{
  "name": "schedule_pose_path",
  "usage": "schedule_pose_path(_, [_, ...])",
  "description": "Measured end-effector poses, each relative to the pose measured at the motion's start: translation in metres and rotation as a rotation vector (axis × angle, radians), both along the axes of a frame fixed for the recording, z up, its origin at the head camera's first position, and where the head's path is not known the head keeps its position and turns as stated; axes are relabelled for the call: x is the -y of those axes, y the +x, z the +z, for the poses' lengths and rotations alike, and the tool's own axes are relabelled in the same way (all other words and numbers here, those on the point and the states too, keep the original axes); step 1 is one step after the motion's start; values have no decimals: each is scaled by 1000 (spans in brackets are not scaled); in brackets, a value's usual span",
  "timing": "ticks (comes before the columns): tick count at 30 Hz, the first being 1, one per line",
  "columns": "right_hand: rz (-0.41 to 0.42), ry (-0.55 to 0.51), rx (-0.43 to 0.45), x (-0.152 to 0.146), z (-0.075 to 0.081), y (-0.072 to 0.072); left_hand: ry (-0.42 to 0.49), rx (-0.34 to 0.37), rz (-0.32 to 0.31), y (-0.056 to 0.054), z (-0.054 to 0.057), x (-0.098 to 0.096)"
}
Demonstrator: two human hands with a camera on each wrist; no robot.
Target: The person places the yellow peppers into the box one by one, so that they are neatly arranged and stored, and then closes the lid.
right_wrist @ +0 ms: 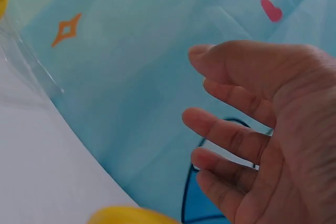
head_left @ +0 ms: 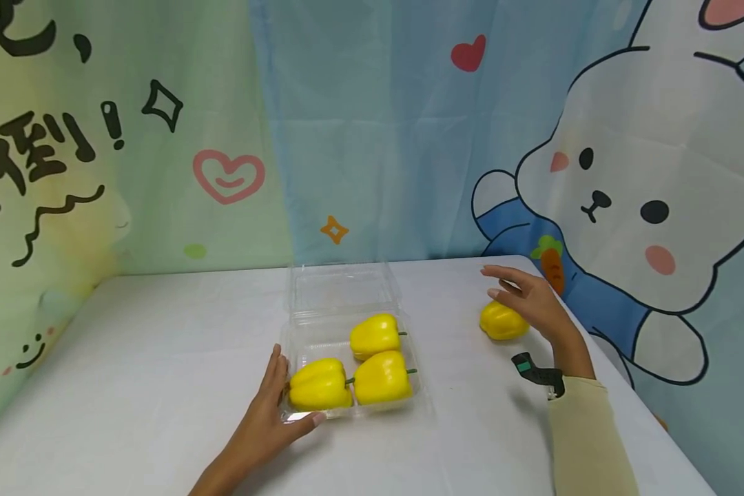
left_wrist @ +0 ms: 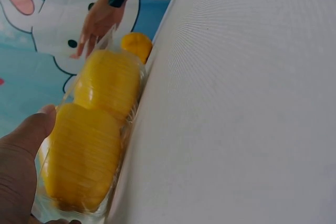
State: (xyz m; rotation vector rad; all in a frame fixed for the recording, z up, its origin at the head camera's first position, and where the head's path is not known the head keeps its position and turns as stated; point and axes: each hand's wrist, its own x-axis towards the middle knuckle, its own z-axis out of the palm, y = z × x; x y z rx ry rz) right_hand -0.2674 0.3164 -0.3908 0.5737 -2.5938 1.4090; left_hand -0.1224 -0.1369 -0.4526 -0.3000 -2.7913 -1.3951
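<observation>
From the head, the left hand (head_left: 269, 417) is bracing the near-left corner of the clear box (head_left: 316, 336), thumb along the near wall, fingers stretching along the left one — touching, not clenching. Three peppers (head_left: 382, 379) are filling its near left, near right and far right, and the lid (head_left: 344, 289) is reaching out on the far side. Well off to the right, the right hand (head_left: 536, 301) is hovering just over the lone pepper (head_left: 501, 322), fingers loosely bending and holding nothing. That one is sitting near the right edge of the table (head_left: 161, 358): a careless knock could be sending it rolling off.

From the left wrist, the thumb is lying against thin plastic, with two peppers showing through. How hard it's pressing, I'm not able to tell — too much push could be buckling that wall or sliding the box rightward.

From the right wrist, thumb and fingers are standing clear of the lone pepper, only its top peeking in below. Its skin is looking smooth, so an off-centre grip could be slipping.
</observation>
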Motion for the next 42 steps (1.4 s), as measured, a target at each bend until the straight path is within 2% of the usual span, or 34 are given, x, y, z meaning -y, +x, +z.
schedule_pose_path(5, [-30,-36,51,-13,-7,0,3,-2,0,0,-1,1])
schedule_pose_path(12, [-54,-15,145,-29,-21,-1,15,-9,-5,-1,-4,3])
schedule_pose_path(23, [61,46,278,-39,-31,0,14,-11,-11,1,-2,3])
schedule_pose_path(30, [-30,210,300,-40,-32,-3,9,6,-9,1,-1,2])
schedule_pose_path(42, [-105,279,330,-29,-31,-5,16,-15,-11,0,-3,3])
